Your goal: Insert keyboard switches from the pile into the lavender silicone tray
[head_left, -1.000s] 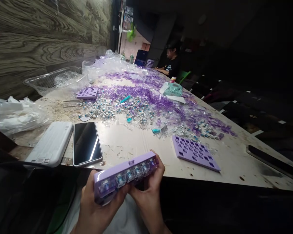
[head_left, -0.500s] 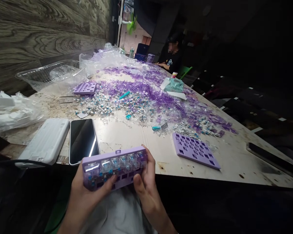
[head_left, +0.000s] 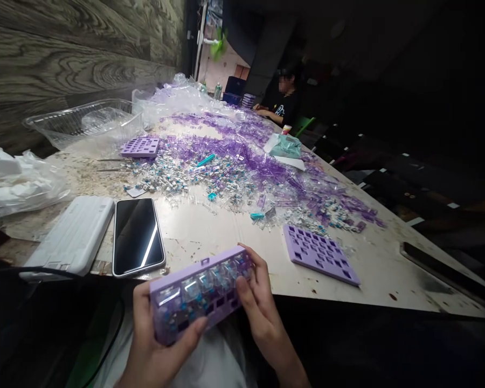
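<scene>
A purple grid tray (head_left: 200, 293) with clear and blue switch parts seated in its top row is held over my lap, just below the table's front edge. My left hand (head_left: 157, 350) grips its left end from underneath, thumb pressed on the face. My right hand (head_left: 262, 312) clasps the right end, thumb on the tray's front. A big spread of purple, clear and blue small parts (head_left: 234, 172) covers the middle of the table (head_left: 210, 237). Another purple grid tray (head_left: 320, 254), with no parts in it, lies flat to the right of my hands.
A phone (head_left: 138, 236) and a white power bank (head_left: 73, 237) lie at the left front. A third purple tray (head_left: 140, 146), a clear plastic bin (head_left: 83, 125) and plastic bags (head_left: 16, 180) sit further left. Another person (head_left: 281, 105) sits at the far end. A dark phone (head_left: 444, 272) lies at right.
The tray tipped flatter toward me and then tilted again, right end up. My right thumb shifted from behind the tray onto its front face. My view swung slightly.
</scene>
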A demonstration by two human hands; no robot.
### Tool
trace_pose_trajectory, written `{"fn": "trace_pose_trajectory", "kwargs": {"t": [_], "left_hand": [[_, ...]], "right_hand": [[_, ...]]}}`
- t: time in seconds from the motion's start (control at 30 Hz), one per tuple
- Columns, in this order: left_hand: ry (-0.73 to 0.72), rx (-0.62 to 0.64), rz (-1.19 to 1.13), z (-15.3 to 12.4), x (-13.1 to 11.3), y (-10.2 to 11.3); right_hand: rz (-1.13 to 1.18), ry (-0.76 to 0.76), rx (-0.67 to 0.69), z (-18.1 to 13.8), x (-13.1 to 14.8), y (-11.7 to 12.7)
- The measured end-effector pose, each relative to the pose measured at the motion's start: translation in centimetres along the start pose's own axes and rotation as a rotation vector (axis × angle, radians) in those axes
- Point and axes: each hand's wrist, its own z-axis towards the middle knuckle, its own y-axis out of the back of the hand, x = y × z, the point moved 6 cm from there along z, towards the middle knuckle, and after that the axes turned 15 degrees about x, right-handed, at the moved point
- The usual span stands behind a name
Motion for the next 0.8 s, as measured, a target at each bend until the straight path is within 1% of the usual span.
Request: {"fn": "trace_pose_trajectory", "kwargs": {"t": [0.07, 0.13, 0.17, 0.2, 0.23, 0.3, 0.33, 0.37, 0.43, 0.5, 0.53, 0.6, 0.63, 0.7, 0.77, 0.8], "left_hand": [[-0.208, -0.005, 0.139, 0.1, -0.2, -0.2], [-0.425, -0.086, 0.356, 0.1, -0.8, 0.1], [-0.504, -0.091, 0.477, 0.2, -1.1, 0.0], [-0.557, -0.054, 0.592, 0.3, -1.4, -0.3], [-0.588, 0.029, 0.700, 0.4, -1.5, -0.8], [-0.608, 0.223, 0.844, 0.6, -1.6, -1.8], [-0.612, 0.281, 0.890, 0.6, -1.6, -2.1], [-0.614, 0.298, 0.921, 0.6, -1.7, -2.2], [-0.617, 0.273, 0.935, 0.7, -2.1, -2.1], [-0.623, 0.247, 0.928, 0.8, -2.2, -2.1], [-0.631, 0.236, 0.926, 0.9, -2.3, -2.1], [-0.647, 0.231, 0.919, 0.8, -2.1, -2.2], [-0.646, 0.227, 0.899, 0.7, -1.8, -2.1], [-0.644, 0.222, 0.830, 0.5, -1.3, -1.8], [-0.655, 0.232, 0.762, 0.3, -0.7, -1.4], [-0.660, 0.243, 0.740, 0.2, -0.5, -1.1]], "right_hand": [[-0.128, -0.015, -0.075, 0.8, 0.3, 1.4], [-0.261, 0.006, -0.123, 1.9, 0.8, 2.3], [-0.324, 0.017, -0.123, 2.6, 1.0, 2.5], [-0.386, 0.025, -0.109, 3.3, 1.0, 2.5], [-0.453, 0.029, -0.090, 3.9, 1.0, 2.5], [-0.611, 0.046, -0.056, 4.7, 1.1, 2.5], [-0.700, 0.063, -0.050, 5.0, 1.3, 2.5], [-0.783, 0.087, -0.051, 5.3, 1.6, 2.6], [-0.903, 0.160, -0.049, 6.4, 2.9, 2.7], [-0.962, 0.257, -0.010, 8.4, 4.8, 2.4], [-0.978, 0.309, 0.024, 9.8, 5.8, 2.1], [-1.037, 0.365, 0.153, 13.6, 7.1, 0.7], [-1.047, 0.373, 0.213, 15.7, 7.4, 0.0], [-1.066, 0.361, 0.317, 19.9, 7.1, -1.4], [-1.088, 0.336, 0.391, 23.3, 5.9, -2.5], [-1.096, 0.326, 0.425, 24.4, 5.3, -2.9]]}}
